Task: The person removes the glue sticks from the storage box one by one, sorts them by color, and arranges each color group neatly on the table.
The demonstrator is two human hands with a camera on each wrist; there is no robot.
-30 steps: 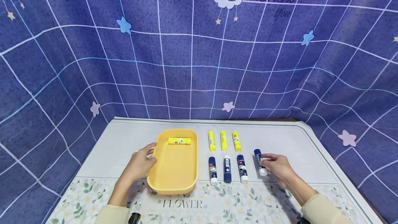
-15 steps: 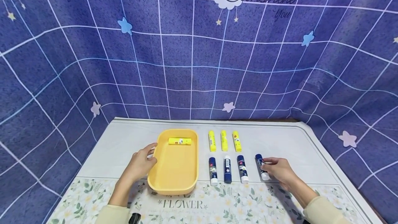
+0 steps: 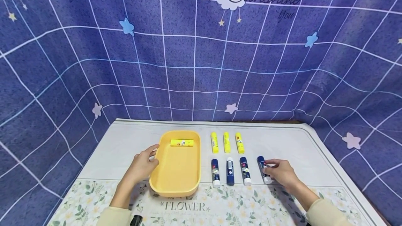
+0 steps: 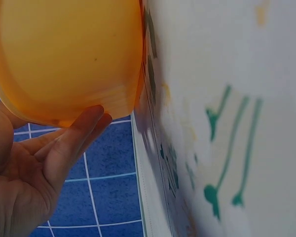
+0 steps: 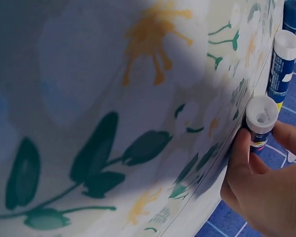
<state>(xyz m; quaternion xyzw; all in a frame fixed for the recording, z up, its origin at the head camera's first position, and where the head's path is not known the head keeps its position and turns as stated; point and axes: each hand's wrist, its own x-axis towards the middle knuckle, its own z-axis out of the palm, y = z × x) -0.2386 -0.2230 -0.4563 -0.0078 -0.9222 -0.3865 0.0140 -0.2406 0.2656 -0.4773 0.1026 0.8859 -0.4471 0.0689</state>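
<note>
My right hand [image 3: 282,173] pinches a dark blue glue stick [image 3: 261,162] with a white end, at the right end of a row. In the right wrist view, thumb and fingers sit on either side of that stick, below its white end. Left of it lie more blue glue sticks [image 3: 245,171], side by side. My left hand [image 3: 141,165] touches the left side of a yellow tray [image 3: 176,180]; in the left wrist view its fingers lie fairly straight against the outer wall. One yellow glue stick [image 3: 181,143] lies crosswise at the tray's far end.
Three yellow glue sticks [image 3: 226,142] form a row behind the blue ones. A white tablecloth [image 3: 132,135] covers the table, with a flowered part [image 3: 94,201] nearest me. Behind the table hangs a blue gridded curtain [image 3: 176,76].
The right hand has brought its blue glue stick slightly nearer to me and set it down in line with the other blue ones. The left hand and tray have stayed put.
</note>
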